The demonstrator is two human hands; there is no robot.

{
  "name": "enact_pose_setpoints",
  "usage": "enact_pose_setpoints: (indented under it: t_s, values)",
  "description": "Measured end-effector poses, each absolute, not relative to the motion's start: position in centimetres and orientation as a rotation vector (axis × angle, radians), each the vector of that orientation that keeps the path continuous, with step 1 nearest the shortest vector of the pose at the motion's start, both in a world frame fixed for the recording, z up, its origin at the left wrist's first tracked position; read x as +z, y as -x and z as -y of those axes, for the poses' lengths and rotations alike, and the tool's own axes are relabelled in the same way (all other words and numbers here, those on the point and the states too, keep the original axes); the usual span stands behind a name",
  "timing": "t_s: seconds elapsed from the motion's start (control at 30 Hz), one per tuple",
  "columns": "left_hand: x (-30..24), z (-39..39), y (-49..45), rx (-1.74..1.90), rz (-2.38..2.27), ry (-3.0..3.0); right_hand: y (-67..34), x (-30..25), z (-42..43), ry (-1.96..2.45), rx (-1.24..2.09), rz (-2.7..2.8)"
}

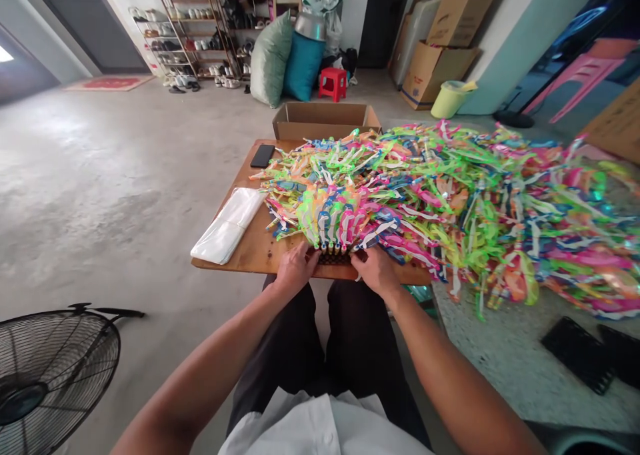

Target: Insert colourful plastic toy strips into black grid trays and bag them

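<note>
1. Bright plastic toys point(345, 223) stood close together in a black tray point(334, 259), at the near edge of the wooden surface point(250, 249). I saw green, blue and pink ones there, leaning away toward the big pile point(450, 188).
2. The left hand point(296, 267) was at the left end of the tray. Its fingers were bent, with a narrow gap to the thumb. I could not tell if it was holding the tray or a toy.
3. The right hand point(375, 268) was at the other end, its thumb and fingers close together too. A blue and white toy point(381, 232) lay right by its fingertips, but I could not tell if they pinched it.
4. It looked to me like only a small part was done. A bunch of toys was lined up in the tray, and part of the tray's near side looked bare.
5. Lots and lots were left. The loose pile spread over the wood and onto the stone surface point(480, 358) on the right, where two more black trays point(576, 353) lay.
6. A stack of clear bags point(229, 227) lay flat on the left, looking unused.
</note>
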State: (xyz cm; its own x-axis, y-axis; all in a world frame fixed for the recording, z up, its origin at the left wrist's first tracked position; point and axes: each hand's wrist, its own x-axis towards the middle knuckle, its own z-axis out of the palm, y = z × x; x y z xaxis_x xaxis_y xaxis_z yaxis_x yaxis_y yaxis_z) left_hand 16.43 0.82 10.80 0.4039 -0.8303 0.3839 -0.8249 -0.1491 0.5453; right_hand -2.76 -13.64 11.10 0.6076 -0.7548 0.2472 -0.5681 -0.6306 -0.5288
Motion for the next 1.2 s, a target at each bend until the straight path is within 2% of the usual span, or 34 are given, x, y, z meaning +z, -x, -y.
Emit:
enact_pose_setpoints:
  t_s: [0.13,0.37,0.77,1.2]
  values:
    - [10.8,-0.5,-17.4,-0.063,1.402,-1.905,2.7,12.3,13.8,2.421,-0.55,-1.068]
    - [10.8,0.2,-18.5,-0.084,1.47,-1.884,2.7,12.7,13.9,2.412,-0.608,-0.978]
    - [10.9,-0.1,-17.8,-0.024,1.477,-1.86,2.7,13.8,14.1,2.5,-0.352,-1.042]
    - [11.3,0.1,-18.6,-0.056,1.564,-1.847,2.0,14.8,13.9,2.565,-0.267,-1.068]
